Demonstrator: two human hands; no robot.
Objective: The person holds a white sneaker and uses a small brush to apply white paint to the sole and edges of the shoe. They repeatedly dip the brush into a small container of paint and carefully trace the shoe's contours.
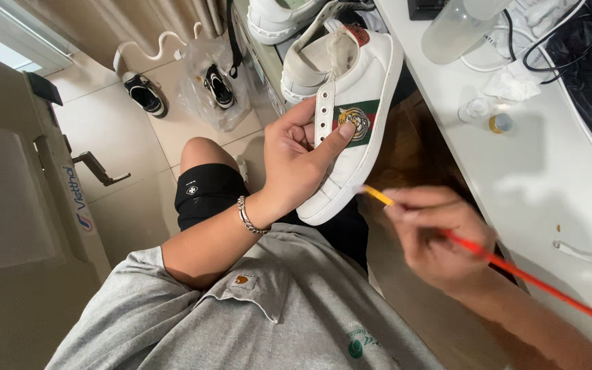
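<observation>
White leather sneaker [351, 109]: centre frame, long axis running upper right to lower left, toe lowest. Left hand [296, 161]: fingers wrapped round upper, thumb on striped side. Right hand [440, 236]: pinching red-handled brush [515, 270], tip just beside sole edge near toe, lower right of shoe.

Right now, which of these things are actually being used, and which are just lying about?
In use: white sneaker, held by the left hand; red-handled brush, in the right hand.

Lying about: black shoes on the floor, plastic bottle, small jar, crumpled tissue.
</observation>
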